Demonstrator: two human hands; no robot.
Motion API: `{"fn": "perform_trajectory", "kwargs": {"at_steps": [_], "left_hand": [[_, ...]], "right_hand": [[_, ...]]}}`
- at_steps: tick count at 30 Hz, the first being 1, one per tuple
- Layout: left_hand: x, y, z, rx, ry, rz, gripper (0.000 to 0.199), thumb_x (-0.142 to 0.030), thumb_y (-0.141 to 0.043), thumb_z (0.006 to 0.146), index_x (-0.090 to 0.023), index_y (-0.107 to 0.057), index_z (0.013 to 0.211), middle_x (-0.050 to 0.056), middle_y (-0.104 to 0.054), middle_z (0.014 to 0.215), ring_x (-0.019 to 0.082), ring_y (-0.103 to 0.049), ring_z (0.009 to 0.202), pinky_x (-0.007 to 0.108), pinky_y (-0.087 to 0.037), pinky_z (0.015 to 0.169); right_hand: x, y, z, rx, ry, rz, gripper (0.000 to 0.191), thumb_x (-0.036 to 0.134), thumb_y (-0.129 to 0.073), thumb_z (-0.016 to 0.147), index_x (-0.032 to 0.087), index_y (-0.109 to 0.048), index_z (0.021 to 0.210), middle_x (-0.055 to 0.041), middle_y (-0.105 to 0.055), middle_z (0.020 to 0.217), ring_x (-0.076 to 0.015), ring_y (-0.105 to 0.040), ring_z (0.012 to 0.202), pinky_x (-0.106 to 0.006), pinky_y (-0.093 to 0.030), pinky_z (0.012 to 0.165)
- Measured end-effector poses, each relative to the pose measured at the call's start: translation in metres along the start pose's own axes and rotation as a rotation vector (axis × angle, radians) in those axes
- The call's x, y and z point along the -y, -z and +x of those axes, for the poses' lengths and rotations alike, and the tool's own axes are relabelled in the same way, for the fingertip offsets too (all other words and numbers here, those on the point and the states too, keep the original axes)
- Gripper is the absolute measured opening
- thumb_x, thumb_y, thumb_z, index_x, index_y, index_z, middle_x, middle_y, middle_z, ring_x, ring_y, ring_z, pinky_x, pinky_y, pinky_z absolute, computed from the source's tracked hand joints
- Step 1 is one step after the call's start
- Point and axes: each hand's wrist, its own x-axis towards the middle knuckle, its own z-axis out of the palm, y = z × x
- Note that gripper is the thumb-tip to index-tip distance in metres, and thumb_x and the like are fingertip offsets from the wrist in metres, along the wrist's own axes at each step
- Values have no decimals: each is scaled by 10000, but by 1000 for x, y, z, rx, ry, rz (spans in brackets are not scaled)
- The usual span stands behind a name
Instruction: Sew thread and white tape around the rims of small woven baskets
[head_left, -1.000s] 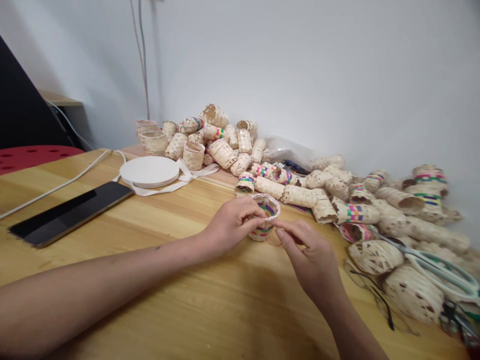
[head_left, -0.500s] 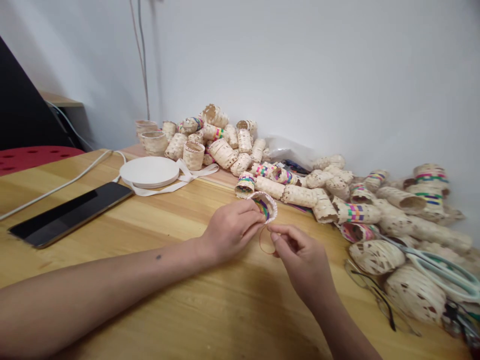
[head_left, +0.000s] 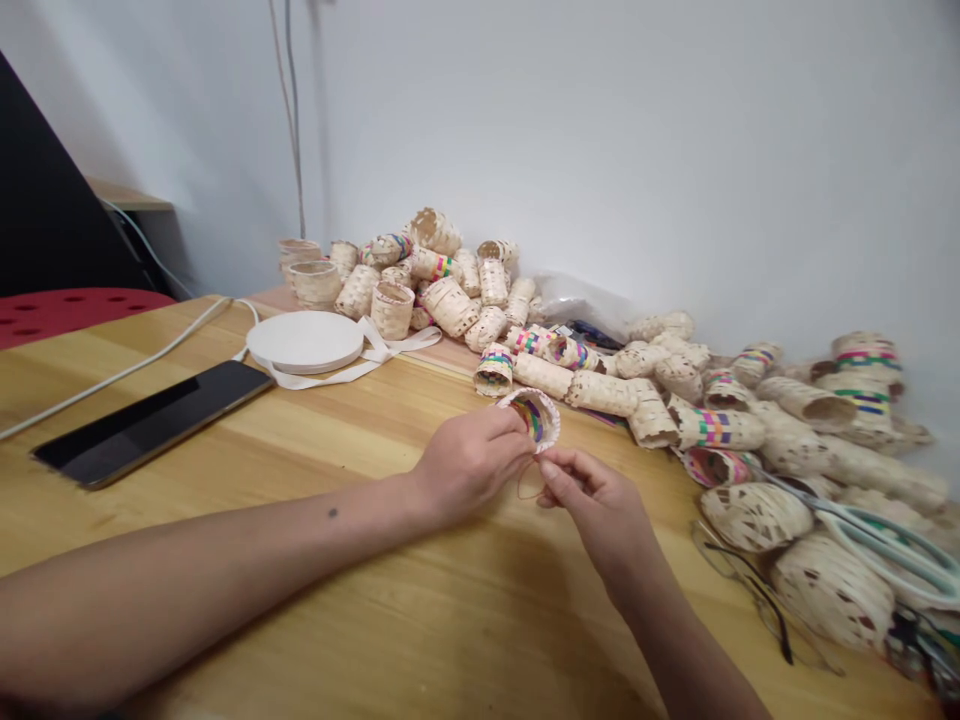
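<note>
Fingers of my left hand (head_left: pixel 476 460) grip the basket (head_left: pixel 537 418) on the near side of the pile (head_left: pixel 604 392), tilted, apparently so its rim faces my right hand (head_left: pixel 600 505), which pinches the thread (head_left: pixel 520 492).

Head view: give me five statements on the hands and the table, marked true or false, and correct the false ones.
The left hand holds a small, round woven basket with a whitish rim. True.
The right hand is spread wide open. False: it pinches a thin reddish strand.
A flat black rectangular phone lies on the brown wooden table. True.
A flat, round white disc lies on top of the phone. False: it lies beyond the phone.
Pale woven cylinders lie near the grey-white wall. True.
</note>
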Motion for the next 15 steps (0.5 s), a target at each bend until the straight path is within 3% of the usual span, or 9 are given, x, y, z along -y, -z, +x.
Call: {"fn": "perform_trajectory", "kwargs": {"at_steps": [3, 9, 12, 15], "left_hand": [[3, 1, 0, 35, 3, 39, 315, -236, -409, 973, -143, -661, 809, 51, -621, 798, 127, -539, 736, 225, -397, 636], [-3, -2, -3, 86, -28, 83, 373, -265, -367, 989, -153, -647, 769, 31, -583, 750, 125, -485, 684, 242, -340, 594], [-2, -4, -5, 122, -111, 130, 349, -260, -352, 997, -153, -647, 845, 33, -596, 790, 134, -495, 715, 253, -345, 614], [1, -5, -6, 132, -198, 180, 321, -244, -357, 999, -150, -646, 895, 39, -609, 823, 150, -509, 768, 268, -360, 646]], "right_hand": [[-3, -1, 2, 8, -24, 88, 287, 371, -700, 719, 175, -633, 916, 29, -613, 674, -116, -601, 602, -272, -539, 629], [-10, -1, 7, 11, 48, 160, 299, 356, -710, 714, 204, -488, 846, 39, -603, 663, -119, -593, 596, -267, -525, 600], [-5, 8, 8, 68, 102, -33, 282, 393, -649, 768, 188, -554, 937, -6, -638, 717, -147, -611, 636, -279, -515, 599], [2, 18, 7, -44, 241, -425, 281, 395, -557, 846, 201, -633, 1035, -31, -661, 771, -166, -609, 663, -300, -489, 627]]}}
